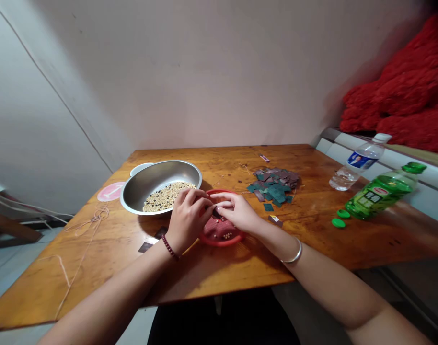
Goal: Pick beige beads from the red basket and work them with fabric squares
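My left hand [190,215] and my right hand [236,211] meet over a small red plastic basket [222,243]. Their fingers are closed together in a pinch around a small dark piece [216,212], mostly hidden by the fingertips; its kind I cannot make out. A few pale beads or seeds [227,235] lie on the mesh bottom of the basket. Just left of my hands, a steel bowl [136,189] is tilted and holds many cream and black beads or seeds [165,197]. A pile of dark green and brown square pieces [274,184] lies to the right.
On the wooden table [190,282], loose pink string [93,220] and a pink round disc [110,191] lie left. A clear water bottle [359,163], a green drink bottle [384,191] and green caps [338,223] are right. Red fluffy material [402,91] is heaped beyond.
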Available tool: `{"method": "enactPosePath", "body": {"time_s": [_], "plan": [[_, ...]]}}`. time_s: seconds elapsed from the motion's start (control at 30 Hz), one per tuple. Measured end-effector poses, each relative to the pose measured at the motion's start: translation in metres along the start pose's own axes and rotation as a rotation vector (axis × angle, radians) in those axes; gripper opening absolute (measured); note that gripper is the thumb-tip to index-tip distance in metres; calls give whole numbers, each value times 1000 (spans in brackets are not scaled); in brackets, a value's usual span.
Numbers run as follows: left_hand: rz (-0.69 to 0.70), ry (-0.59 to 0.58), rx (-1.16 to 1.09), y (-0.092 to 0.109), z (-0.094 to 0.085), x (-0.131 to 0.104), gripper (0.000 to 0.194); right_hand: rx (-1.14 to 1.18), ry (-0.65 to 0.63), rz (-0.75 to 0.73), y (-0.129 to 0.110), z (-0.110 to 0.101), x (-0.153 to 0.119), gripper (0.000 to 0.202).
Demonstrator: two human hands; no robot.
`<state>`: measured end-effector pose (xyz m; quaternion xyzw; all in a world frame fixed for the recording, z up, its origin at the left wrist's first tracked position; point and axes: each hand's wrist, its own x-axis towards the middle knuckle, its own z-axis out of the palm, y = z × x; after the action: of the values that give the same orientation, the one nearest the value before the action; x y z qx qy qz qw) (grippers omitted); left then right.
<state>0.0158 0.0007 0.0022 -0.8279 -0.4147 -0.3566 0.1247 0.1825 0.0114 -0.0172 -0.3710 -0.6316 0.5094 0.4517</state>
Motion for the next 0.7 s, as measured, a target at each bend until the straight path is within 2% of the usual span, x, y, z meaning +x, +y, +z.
{"method": "enactPosePath", "body": {"time_s": [0.47,0.7], "plan": [[-34,20,28,0,0,0,10,-39,20,-1,-2,-1,-1,36],[-46,-7,-2,1,1,-1,9,-28,10,5,-3,-1,-1,36]]}}
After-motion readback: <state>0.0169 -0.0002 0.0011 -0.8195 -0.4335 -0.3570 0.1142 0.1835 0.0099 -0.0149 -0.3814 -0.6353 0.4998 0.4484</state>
